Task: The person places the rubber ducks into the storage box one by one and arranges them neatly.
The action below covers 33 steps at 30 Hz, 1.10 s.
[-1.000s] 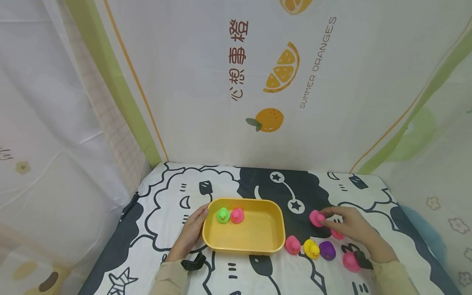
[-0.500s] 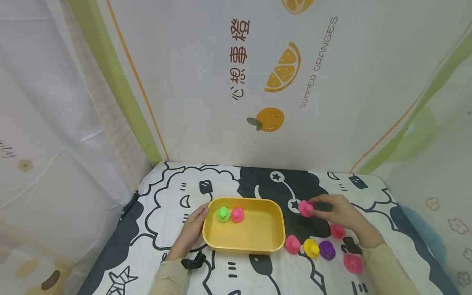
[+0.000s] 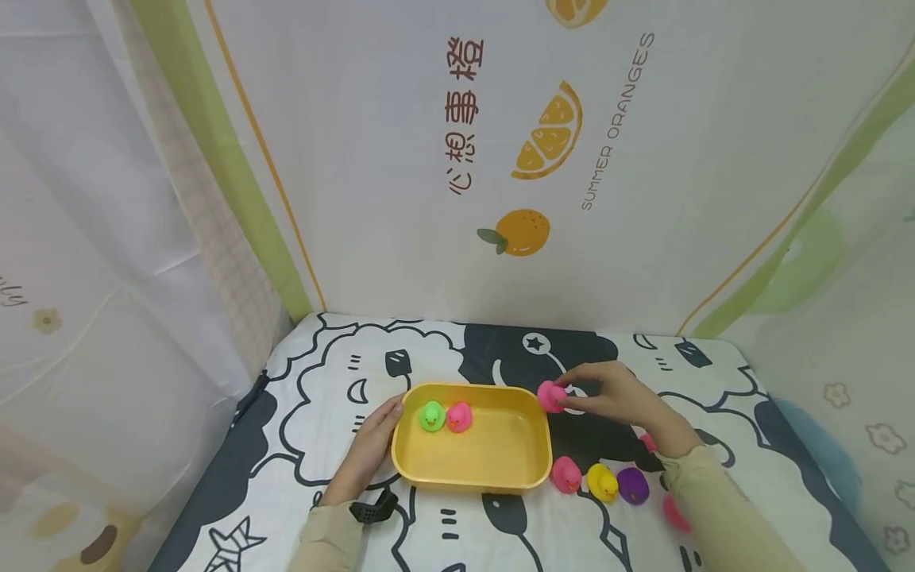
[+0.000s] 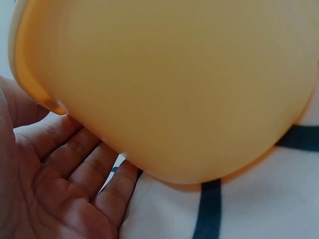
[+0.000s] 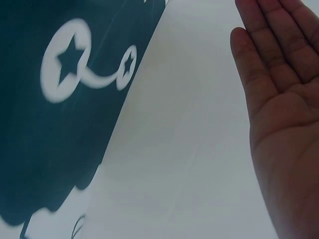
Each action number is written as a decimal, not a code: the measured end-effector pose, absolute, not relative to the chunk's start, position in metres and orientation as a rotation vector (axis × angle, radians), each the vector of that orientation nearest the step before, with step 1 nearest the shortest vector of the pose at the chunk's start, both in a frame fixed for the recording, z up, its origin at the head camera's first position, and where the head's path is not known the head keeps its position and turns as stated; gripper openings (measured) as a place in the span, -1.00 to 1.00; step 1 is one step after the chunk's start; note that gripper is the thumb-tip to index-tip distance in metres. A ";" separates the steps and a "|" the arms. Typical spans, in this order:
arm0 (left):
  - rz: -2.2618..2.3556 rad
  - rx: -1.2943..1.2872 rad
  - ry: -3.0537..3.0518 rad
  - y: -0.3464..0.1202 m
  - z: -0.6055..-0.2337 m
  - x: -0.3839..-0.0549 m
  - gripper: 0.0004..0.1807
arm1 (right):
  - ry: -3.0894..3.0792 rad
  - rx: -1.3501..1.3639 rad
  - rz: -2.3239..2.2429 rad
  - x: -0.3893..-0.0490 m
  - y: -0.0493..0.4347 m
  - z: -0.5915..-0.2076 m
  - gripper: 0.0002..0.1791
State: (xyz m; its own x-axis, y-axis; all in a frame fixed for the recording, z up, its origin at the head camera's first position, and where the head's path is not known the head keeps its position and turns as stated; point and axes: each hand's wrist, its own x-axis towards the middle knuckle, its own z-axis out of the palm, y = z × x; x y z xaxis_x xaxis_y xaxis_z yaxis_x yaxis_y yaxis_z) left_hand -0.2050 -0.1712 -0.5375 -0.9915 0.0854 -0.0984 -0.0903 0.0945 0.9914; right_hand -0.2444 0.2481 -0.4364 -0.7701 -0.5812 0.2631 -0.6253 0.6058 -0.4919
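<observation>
My left hand (image 3: 375, 441) holds the left side of a yellow plastic tub (image 3: 472, 482). In the left wrist view, the fingers (image 4: 75, 154) lie along the tub's outer wall and the thumb is at its rim. A green rubber duck (image 3: 432, 416) and a pink rubber duck (image 3: 459, 417) sit inside, at the back left. My right hand (image 3: 615, 395) pinches another pink rubber duck (image 3: 550, 396) by the tub's back right corner. The right wrist view shows the palm and some fingers, but not that duck.
Right of the tub, pink (image 3: 566, 475), yellow (image 3: 603, 482) and purple (image 3: 633, 485) rubber ducks stand in a row on the patterned cloth (image 3: 443, 532). Two more pink ducks are partly covered by the right arm (image 3: 693, 469). A printed curtain (image 3: 400, 238) hangs behind.
My right hand has carried the pink rubber duck leftward and slightly back, from beside the loose ducks to the tub's right rim. The left hand and tub stay in place.
</observation>
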 end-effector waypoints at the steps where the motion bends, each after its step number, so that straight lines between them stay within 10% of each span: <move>1: 2.031 -0.001 2.223 -0.171 -0.538 -0.205 -0.42 | -2.742 1.060 0.900 -0.245 0.243 -0.435 -0.66; 33: 2.031 -0.018 2.212 -0.171 -0.536 -0.204 -0.41 | -3.050 1.405 0.733 -0.263 0.136 -0.455 -0.73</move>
